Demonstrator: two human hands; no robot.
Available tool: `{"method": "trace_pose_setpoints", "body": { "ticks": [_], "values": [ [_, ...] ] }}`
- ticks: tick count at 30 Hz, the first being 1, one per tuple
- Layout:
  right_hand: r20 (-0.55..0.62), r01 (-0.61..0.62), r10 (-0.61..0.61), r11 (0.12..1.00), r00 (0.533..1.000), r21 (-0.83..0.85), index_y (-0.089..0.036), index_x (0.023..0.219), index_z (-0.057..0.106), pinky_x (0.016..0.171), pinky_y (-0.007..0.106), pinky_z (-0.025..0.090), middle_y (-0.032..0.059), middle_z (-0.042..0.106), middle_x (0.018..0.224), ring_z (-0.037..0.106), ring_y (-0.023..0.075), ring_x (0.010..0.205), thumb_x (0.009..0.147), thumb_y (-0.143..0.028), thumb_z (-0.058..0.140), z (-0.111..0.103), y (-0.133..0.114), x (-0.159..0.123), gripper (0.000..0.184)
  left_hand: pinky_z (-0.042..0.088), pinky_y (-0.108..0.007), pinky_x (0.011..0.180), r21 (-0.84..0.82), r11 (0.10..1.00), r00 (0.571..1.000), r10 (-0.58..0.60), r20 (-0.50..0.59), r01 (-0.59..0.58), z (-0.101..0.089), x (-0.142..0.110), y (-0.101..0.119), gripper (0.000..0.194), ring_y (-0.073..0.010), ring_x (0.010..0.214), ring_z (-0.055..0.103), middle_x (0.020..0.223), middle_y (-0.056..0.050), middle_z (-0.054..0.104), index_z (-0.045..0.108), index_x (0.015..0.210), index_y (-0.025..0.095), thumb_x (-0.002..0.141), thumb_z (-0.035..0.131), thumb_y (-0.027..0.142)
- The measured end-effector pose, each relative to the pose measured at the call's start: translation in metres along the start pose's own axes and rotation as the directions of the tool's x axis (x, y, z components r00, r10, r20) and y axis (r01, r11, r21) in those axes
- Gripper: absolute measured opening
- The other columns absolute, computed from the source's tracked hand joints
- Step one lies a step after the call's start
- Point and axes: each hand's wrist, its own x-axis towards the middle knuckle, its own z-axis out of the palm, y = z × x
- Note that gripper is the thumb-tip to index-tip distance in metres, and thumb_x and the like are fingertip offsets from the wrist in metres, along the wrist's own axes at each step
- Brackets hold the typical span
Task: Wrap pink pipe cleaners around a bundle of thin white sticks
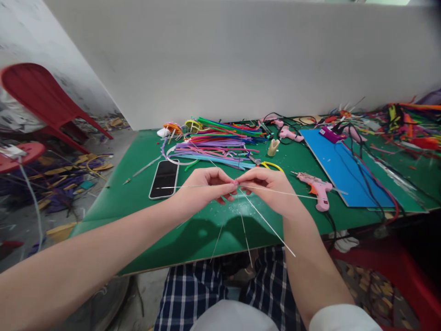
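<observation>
Two bare hands meet above a green table (138,216), seen from the person's own head. The left hand (201,186) and the right hand (272,188) face each other with their fingertips almost touching, and between them sits a small pink piece (235,182), pinched by the thumb and forefinger of each hand. Both hands are curled closed around it.

A bunch of thin white wires (265,220) passes through the pinch. One strand runs out sideways past the left fingers, another sideways past the right fingers, and several fan downward from the fingertips toward the person's checked trousers (193,294).

Just beyond the left knuckles, a black phone (164,179) lies flat on the table. Farther beyond the fingers of both hands is a loose heap of coloured pipe cleaners (220,140). Just past the right fingers lie yellow-handled cutters (272,165), and a small cream cylinder (273,147) stands beyond them. To the outer side of the right hand, near it, a pink glue gun (317,188) lies on its side, with a blue mat (344,170) behind it. Well apart from the left hand, off the table, is a red chair (41,99).
</observation>
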Motion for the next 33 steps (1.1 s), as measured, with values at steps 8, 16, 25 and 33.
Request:
{"method": "trace_pose_setpoints", "body": {
  "ticks": [8, 16, 25, 33],
  "values": [
    [0.035, -0.095, 0.092, 0.99, 0.995, 0.108, -0.019, 0.088, 0.067, 0.063, 0.024, 0.047, 0.0023, 0.065, 0.081, 0.059, 0.0118, 0.07, 0.073, -0.028, 0.062, -0.001, -0.002, -0.002, 0.018, 0.047, -0.024, 0.056, 0.095, 0.994, 0.997, 0.053, -0.055, -0.047, 0.001, 0.001, 0.001, 0.024, -0.0133, 0.064, 0.061, 0.069, -0.002, 0.066, 0.06, 0.076, 0.016, 0.071, 0.063, 0.039],
    [-0.147, -0.023, 0.021, 1.0, 0.989, -0.012, -0.019, 0.081, 0.066, 0.064, 0.023, 0.048, 0.0012, 0.065, 0.08, 0.06, 0.0118, 0.072, 0.072, -0.027, 0.063, 0.012, -0.002, 0.001, 0.012, 0.048, -0.024, 0.057, 0.237, 0.964, 0.979, 0.154, -0.133, -0.119, 0.002, 0.001, 0.003, 0.025, -0.0147, 0.065, 0.061, 0.068, -0.002, 0.065, 0.062, 0.078, 0.015, 0.072, 0.06, 0.039],
    [-0.223, 0.033, -0.049, 0.997, 0.974, -0.076, -0.02, 0.075, 0.065, 0.061, 0.021, 0.048, -0.0001, 0.063, 0.076, 0.057, 0.0102, 0.07, 0.074, -0.029, 0.062, 0.016, -0.001, 0.001, 0.01, 0.05, -0.024, 0.064, 0.356, 0.899, 0.947, 0.306, -0.098, -0.254, 0.0, -0.004, 0.004, 0.015, -0.0147, 0.072, 0.063, 0.078, -0.001, 0.067, 0.066, 0.082, 0.019, 0.075, 0.058, 0.03],
    [-0.209, 0.044, -0.062, 0.995, 0.976, -0.089, -0.02, 0.076, 0.064, 0.062, 0.022, 0.048, 0.0, 0.063, 0.077, 0.058, 0.0106, 0.071, 0.074, -0.03, 0.062, 0.019, 0.001, 0.002, 0.011, 0.052, -0.03, 0.071, 0.295, 0.937, 0.981, 0.193, 0.012, -0.188, -0.009, -0.004, 0.001, 0.026, -0.0211, 0.084, 0.064, 0.088, -0.002, 0.07, 0.067, 0.097, 0.023, 0.075, 0.058, 0.034]
  ]
}}
